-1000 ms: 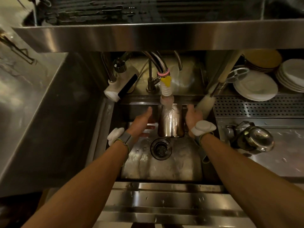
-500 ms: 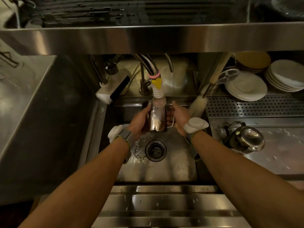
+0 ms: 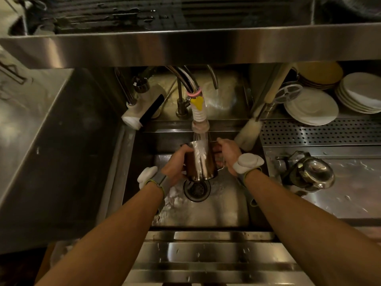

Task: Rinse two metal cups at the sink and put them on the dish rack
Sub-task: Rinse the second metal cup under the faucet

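A shiny metal cup (image 3: 203,162) with a wire handle on its right side is held over the sink (image 3: 206,211), right above the drain (image 3: 196,188). Water runs from the faucet nozzle (image 3: 199,118) onto the cup's side. My left hand (image 3: 175,164) wraps the cup's left side. My right hand (image 3: 226,151) grips it from the right, at the handle. A second metal cup (image 3: 309,176) lies on the wet counter to the right of the sink. The dish rack (image 3: 144,15) runs along the shelf above.
A steel shelf edge (image 3: 185,48) overhangs the faucet. White plates (image 3: 311,106) and more stacked dishes (image 3: 360,93) sit at the back right behind a perforated drain tray (image 3: 319,131). A bottle brush (image 3: 250,129) leans at the sink's back right corner. A white dispenser (image 3: 138,114) stands at the back left.
My left hand, open beside the cup a second ago, has closed on its left side. Both hands now hold the cup lower, over the drain, with water hitting its side.
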### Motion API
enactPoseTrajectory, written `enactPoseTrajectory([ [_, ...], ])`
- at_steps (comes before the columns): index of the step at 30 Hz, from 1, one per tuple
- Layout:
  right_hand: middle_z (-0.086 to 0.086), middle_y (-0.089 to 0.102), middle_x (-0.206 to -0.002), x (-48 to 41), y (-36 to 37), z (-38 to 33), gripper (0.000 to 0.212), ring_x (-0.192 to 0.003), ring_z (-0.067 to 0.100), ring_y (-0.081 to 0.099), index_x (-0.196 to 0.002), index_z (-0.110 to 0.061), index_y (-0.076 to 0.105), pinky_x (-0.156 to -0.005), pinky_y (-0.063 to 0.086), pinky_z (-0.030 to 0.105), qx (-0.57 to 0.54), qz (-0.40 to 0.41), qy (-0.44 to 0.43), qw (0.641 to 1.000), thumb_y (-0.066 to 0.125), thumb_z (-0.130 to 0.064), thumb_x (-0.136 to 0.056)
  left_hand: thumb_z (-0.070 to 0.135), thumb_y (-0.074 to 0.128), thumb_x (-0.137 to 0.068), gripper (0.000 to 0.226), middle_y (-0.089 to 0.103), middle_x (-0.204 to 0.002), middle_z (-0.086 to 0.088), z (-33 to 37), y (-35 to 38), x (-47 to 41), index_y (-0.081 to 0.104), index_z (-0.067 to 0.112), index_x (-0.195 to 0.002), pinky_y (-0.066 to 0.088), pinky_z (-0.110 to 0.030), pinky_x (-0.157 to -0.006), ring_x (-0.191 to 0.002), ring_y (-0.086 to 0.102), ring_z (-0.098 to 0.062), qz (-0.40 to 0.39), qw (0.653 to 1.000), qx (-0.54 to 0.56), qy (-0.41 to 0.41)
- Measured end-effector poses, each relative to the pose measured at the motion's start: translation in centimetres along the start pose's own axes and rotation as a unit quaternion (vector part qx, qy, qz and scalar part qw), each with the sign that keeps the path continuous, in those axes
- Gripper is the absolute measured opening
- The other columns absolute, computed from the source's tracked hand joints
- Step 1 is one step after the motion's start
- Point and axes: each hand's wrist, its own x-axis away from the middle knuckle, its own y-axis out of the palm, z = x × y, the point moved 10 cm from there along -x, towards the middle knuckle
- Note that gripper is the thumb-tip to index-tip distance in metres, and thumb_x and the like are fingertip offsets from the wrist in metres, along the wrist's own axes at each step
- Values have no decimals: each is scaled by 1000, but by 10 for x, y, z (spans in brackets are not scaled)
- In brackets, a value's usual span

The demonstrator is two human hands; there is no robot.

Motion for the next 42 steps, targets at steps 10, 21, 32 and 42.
enactPoseTrajectory([
  [10,14,60,-85,-10,-20,-12,31,-64,23,55,-78,-13,53,-58,48,31,39,38,-8,999,36,-23,-101,38,52,-88,20,55,-77,0,25,6,1,57,21,-77,40,-26,-62,-71,51,-15,8,997,-69,34],
  [21,8,46,-64,3,-2,-34,16,-49,20,41,-86,-7,50,-47,33,24,-51,9,-17,999,37,-9,-94,38,51,-91,19,63,-84,-1,50,-6,-5,60,21,-90,43,-27,-69,-74,57,-15,60,995,-51,58],
  [32,1,60,-126,-6,-12,-29,113,-111,24,60,-134,-20,50,-103,45,38,27,28,-46,998,60,-90,-46,38,45,-88,22,56,-74,2,55,10,1,56,21,-79,39,-28,-66,-69,52,-15,-4,997,-15,76],
  [42,12,55,-135,11,6,-35,73,-121,30,54,-133,-8,53,-108,39,40,91,15,-25,995,28,-64,-94,36,48,-92,32,65,-109,-9,53,19,-2,60,18,-115,51,-54,-87,-103,63,-30,-52,995,-28,81],
])
